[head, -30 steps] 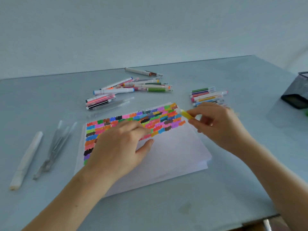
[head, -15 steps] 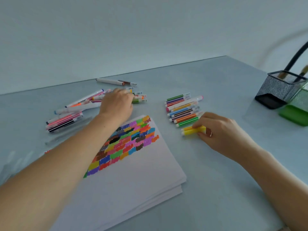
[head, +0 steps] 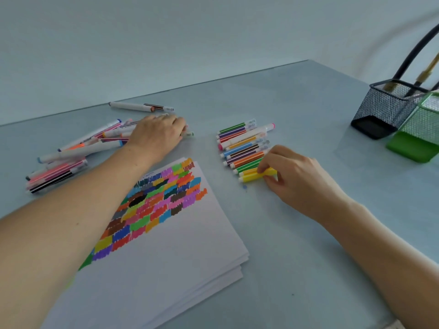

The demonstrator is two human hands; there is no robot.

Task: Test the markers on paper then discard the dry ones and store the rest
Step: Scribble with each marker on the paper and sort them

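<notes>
Paper stack [head: 166, 269], swatched, nearest. My right hand [head: 299, 179] pinches the yellow marker [head: 251, 178] at the sorted row [head: 242, 146]. My left hand [head: 158, 134] lies flat over the loose markers [head: 71, 157]. Far right: black mesh cup [head: 380, 110] with brushes, green mesh cup [head: 418, 136].

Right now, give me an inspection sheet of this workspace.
Surface: pale blue table, a small blue mark near the row.
Job's things: paper stack, top sheet covered in colour swatches; loose marker pile at left; neat marker row at right; yellow marker at the row's near end.
Clutter: black mesh holder with tools, green mesh holder.
Grippers: left hand rests on the pile; right hand pinches the yellow marker.
Cables: dark cable behind the holders.
Surroundings: plain wall.
</notes>
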